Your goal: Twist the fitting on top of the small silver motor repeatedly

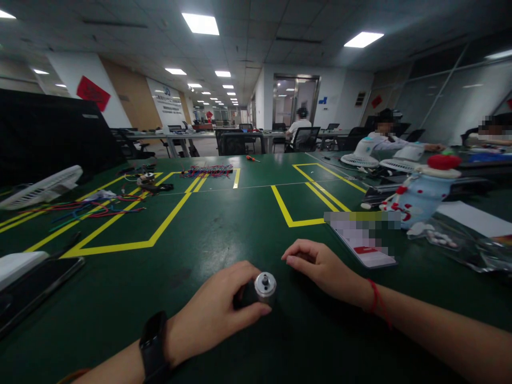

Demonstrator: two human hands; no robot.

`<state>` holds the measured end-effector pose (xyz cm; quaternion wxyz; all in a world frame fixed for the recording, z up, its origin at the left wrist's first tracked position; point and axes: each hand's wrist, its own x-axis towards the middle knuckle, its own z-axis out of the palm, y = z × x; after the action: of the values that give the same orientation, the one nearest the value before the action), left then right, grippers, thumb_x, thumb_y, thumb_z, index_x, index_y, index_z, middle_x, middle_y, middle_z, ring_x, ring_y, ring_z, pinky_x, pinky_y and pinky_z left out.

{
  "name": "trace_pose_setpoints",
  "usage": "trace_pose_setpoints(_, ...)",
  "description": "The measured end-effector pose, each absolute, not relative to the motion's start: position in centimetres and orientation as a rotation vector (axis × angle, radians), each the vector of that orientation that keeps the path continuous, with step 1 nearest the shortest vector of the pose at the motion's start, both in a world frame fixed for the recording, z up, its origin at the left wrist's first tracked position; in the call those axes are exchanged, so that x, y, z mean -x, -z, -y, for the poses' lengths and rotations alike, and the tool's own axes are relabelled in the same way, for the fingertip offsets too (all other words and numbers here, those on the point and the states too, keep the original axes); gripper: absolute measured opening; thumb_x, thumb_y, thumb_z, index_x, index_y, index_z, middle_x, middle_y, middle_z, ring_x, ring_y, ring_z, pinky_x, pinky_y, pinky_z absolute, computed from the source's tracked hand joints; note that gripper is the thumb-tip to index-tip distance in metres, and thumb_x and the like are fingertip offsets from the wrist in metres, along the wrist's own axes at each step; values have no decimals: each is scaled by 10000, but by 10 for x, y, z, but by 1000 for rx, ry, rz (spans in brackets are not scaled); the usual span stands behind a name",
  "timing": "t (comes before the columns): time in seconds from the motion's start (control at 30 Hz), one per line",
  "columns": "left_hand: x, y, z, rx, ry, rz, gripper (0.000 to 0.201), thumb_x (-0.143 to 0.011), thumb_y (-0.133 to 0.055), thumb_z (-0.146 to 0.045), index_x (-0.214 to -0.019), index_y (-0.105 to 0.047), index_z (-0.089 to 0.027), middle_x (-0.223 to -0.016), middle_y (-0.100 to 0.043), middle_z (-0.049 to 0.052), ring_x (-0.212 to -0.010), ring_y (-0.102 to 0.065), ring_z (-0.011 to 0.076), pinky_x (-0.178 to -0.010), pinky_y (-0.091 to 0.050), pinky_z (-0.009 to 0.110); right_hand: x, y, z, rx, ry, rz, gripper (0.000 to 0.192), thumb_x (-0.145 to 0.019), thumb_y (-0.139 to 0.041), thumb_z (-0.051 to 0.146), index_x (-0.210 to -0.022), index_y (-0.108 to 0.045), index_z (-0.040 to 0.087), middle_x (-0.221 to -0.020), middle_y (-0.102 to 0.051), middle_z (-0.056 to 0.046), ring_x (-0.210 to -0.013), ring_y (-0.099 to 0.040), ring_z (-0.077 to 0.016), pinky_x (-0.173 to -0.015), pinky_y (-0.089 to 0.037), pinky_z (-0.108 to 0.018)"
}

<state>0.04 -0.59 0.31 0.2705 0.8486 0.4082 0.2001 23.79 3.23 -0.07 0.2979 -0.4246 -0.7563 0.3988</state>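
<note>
My left hand [224, 298], with a black watch on its wrist, grips a small silver electric motor [265, 285] between thumb and fingers. The motor is a short cylinder, standing upright with its shaft end facing up. Part of its side is covered by my fingers. To the right of it, my right hand [316, 264] rests loosely curled on the green tabletop [224, 224], apart from the motor. Nothing shows in its fingers. A lit phone [362, 245] lies just beyond the right hand.
Yellow tape [116, 248] marks the table. Loose wires [100, 208] lie left, a wire bundle [208, 170] and an orange screwdriver [252, 158] farther back. A blue cup [428, 197] stands right, near white fans [360, 154]. A dark device [36, 288] lies near left. People sit beyond.
</note>
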Motion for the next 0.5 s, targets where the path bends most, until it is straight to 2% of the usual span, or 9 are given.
trace_pose_setpoints(0.07,0,-2,6,-2285,-540,-1104,156,-854,-662,-299,-927,-560,-207,-858,-564,-12,-724,-501,160,-614,-348,252,-234,-4,-27,1038,-937,2152,124,-857,-599,244,-930,-677,181,-912,-640,-34,-797,-579,-153,-707,-458,-293)
trace_pose_setpoints(0.17,0,0,6,-2289,-550,-1098,153,-850,-666,-292,-914,-556,-205,-855,-565,-15,-735,-504,162,-622,-349,256,-223,-14,-17,947,-738,2186,168,-812,-670,249,-979,-676,227,-1029,-620,-31,-958,-568,-184,-867,-418,-357)
trace_pose_setpoints(0.27,0,2,6,-2293,-564,-1089,158,-848,-669,-280,-922,-553,-203,-879,-574,-13,-762,-513,165,-643,-355,262,-211,-23,-9,943,-587,2225,95,-778,-713,267,-872,-705,271,-1108,-598,-12,-1069,-529,-222,-958,-329,-433)
trace_pose_setpoints(0.37,0,2,7,-2290,-562,-1095,175,-845,-674,-289,-934,-552,-201,-878,-575,-12,-757,-513,165,-643,-357,264,-209,-27,-10,931,-627,2165,37,-798,-703,270,-829,-694,250,-1084,-598,-13,-1058,-535,-211,-952,-343,-413)
trace_pose_setpoints(0.5,-1,-2,7,-2294,-552,-1099,162,-844,-672,-292,-914,-558,-200,-868,-574,-12,-747,-507,163,-634,-355,258,-224,-24,-20,870,-849,2083,90,-872,-628,287,-870,-660,202,-1009,-602,-26,-968,-569,-163,-890,-421,-326)
